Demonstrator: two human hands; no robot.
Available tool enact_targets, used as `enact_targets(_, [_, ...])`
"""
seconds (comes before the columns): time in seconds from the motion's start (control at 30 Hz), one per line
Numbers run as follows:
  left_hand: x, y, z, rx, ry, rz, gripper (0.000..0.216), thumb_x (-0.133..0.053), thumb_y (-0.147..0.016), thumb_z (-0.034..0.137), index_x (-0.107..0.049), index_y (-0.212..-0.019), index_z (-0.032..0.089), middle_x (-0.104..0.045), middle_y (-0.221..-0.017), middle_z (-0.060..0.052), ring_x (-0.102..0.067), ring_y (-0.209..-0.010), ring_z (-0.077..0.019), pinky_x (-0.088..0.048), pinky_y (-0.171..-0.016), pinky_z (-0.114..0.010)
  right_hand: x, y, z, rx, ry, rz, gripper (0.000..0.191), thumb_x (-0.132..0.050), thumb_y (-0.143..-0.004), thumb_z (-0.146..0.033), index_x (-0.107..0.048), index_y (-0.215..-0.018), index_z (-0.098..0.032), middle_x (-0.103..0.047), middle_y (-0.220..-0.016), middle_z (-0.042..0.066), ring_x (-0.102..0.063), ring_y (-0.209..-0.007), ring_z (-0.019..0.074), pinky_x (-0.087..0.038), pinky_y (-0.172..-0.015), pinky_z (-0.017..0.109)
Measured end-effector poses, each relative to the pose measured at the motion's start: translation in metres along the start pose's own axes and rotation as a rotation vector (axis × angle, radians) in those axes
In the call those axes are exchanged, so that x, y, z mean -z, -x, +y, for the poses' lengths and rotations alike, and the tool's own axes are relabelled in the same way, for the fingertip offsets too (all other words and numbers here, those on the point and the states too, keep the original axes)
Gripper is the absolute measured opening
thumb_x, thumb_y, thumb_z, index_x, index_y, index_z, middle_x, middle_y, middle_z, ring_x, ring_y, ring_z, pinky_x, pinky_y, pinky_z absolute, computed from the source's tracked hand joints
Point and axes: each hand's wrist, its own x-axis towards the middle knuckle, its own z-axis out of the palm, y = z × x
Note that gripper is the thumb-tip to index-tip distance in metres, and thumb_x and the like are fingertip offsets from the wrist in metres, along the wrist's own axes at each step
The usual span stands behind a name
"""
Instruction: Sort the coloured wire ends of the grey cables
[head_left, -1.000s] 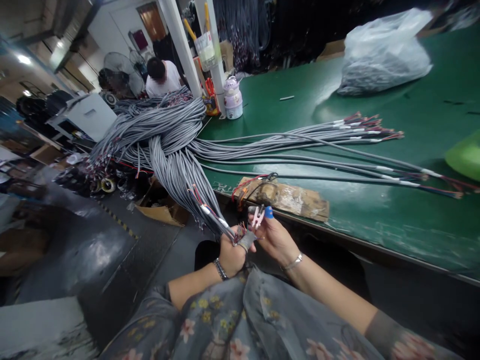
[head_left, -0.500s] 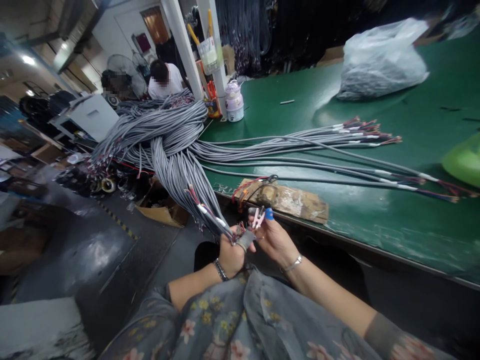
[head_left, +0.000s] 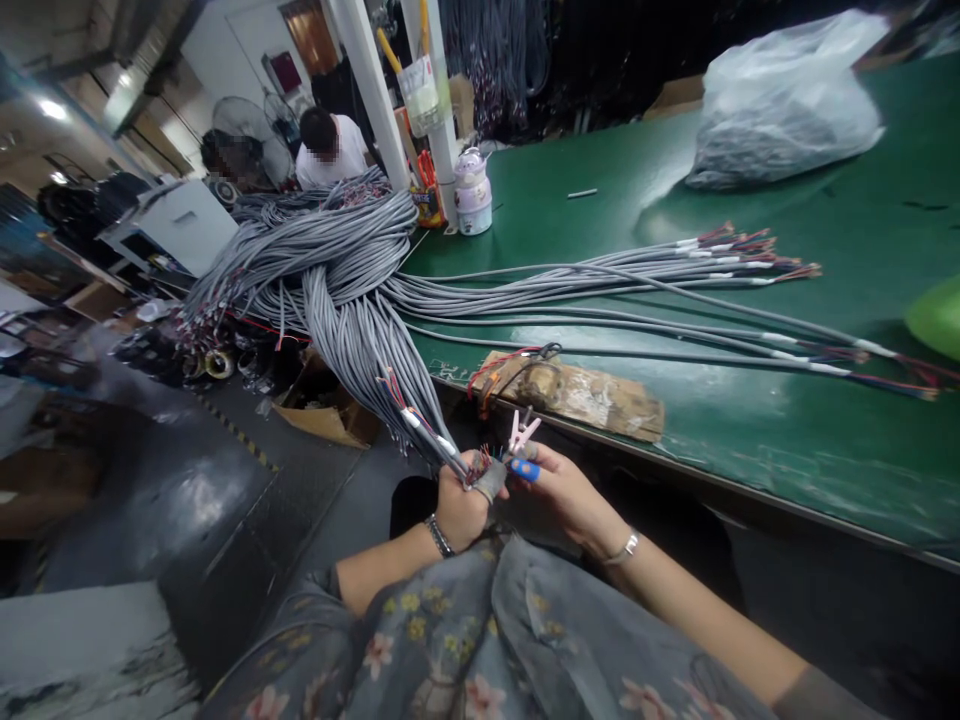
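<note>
My left hand point(head_left: 461, 508) is closed around the ends of grey cables, where thin coloured wires point(head_left: 481, 462) stick out past the fingers. A grey wrap point(head_left: 491, 480) covers its thumb. Close beside those wires, my right hand point(head_left: 564, 490) has its fingers pinched together, a blue cover point(head_left: 524, 469) on one of them. What lies in that pinch is too small to make out. A pink clothespin point(head_left: 523, 432) stands just above the right fingertips; whether they touch it I cannot tell. From the left hand, a thick bundle of grey cables point(head_left: 367, 340) runs up onto the table.
Stripped cable ends point(head_left: 757, 262) lie across the green table point(head_left: 787, 440). A wooden board point(head_left: 607, 400) with wires sits at the near edge. Behind are a plastic bag point(head_left: 780, 110), a purple-and-white container point(head_left: 472, 195) and a post. An open carton point(head_left: 322, 415) is on the floor; a person point(head_left: 330, 150) sits beyond.
My right hand has turned and moved slightly down, its blue-covered finger now lower beside the wires and the clothespin more exposed above. The left hand keeps its grip. The view has shifted slightly.
</note>
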Motion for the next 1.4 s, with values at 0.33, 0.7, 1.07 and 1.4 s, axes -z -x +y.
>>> enact_targets(0.33, [0.006,0.002,-0.004,-0.001,-0.081,-0.061,0.032,-0.063,-0.075,0.038,-0.056,-0.051,0.018,-0.058,-0.049,-0.001,-0.051,-0.049,-0.0122,-0.042,-0.052,-0.024,0.001,0.002,-0.003,0.073,0.240,0.010,0.037,-0.079,-0.062,-0.051,-0.063,-0.071,-0.019,-0.063,-0.065,-0.001,-0.053,-0.062,0.0147,-0.044,-0.067,0.031])
enact_targets(0.7, [0.017,-0.009,-0.002,0.099,-0.104,-0.437,0.036,-0.064,-0.073,0.044,-0.062,-0.051,0.016,-0.059,-0.049,-0.003,-0.048,-0.047,-0.0112,-0.038,-0.050,-0.024,0.002,0.002,-0.008,0.107,0.379,-0.079,0.033,-0.074,-0.067,-0.050,-0.062,-0.067,-0.019,-0.062,-0.057,-0.001,-0.053,-0.057,0.0148,-0.044,-0.062,0.029])
enact_targets(1.07, [0.011,-0.004,0.008,0.049,-0.049,-0.246,0.044,-0.062,-0.077,0.051,-0.063,-0.049,0.016,-0.058,-0.049,-0.002,-0.050,-0.050,-0.0118,-0.041,-0.056,-0.026,0.000,0.002,0.009,0.109,0.190,0.145,0.031,-0.075,-0.064,-0.044,-0.056,-0.062,-0.020,-0.057,-0.058,-0.002,-0.048,-0.057,0.0140,-0.041,-0.062,0.030])
enact_targets(1.4, [0.010,-0.004,0.009,0.097,-0.071,-0.215,0.046,-0.064,-0.073,0.055,-0.062,-0.048,0.017,-0.057,-0.045,-0.002,-0.047,-0.045,-0.0115,-0.039,-0.052,-0.026,-0.004,0.002,0.001,0.048,0.201,-0.001,0.034,-0.075,-0.068,-0.049,-0.065,-0.078,-0.018,-0.059,-0.060,0.000,-0.049,-0.055,0.0144,-0.039,-0.060,0.031])
